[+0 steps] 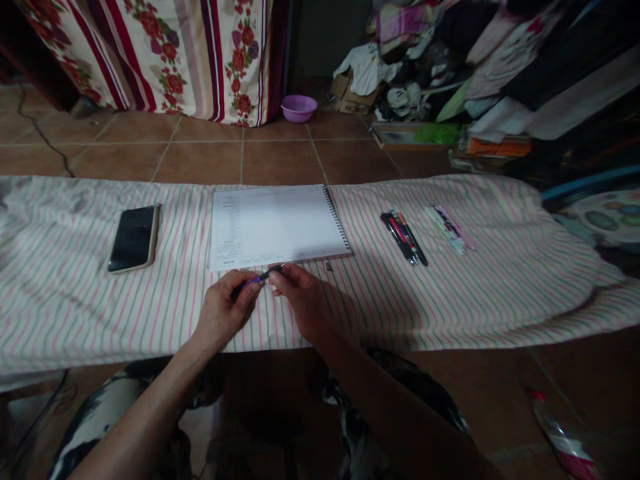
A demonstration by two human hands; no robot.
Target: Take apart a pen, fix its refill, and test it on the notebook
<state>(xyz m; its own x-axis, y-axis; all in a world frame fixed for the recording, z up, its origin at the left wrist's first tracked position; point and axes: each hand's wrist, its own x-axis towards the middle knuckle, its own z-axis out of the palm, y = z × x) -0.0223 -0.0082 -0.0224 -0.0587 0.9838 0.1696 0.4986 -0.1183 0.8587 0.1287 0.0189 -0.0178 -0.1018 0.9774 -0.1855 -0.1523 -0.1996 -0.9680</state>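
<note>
Between my two hands is a slim pen, dark with a purple part, held almost level just in front of the notepad. My left hand is closed around its purple and dark end. The fingers of my right hand pinch the black end, and a small light tip shows beside them. Right beyond my hands lies a spiral-bound notepad, with a mostly blank page, printed text along its left side and the coil on its right. A small dark piece rests by its near edge, too small to name.
A striped cloth covers the low table. On it lie a phone at left, several dark pens at right, and several pale pens farther right. A purple basin and a bottle are on the tiled floor.
</note>
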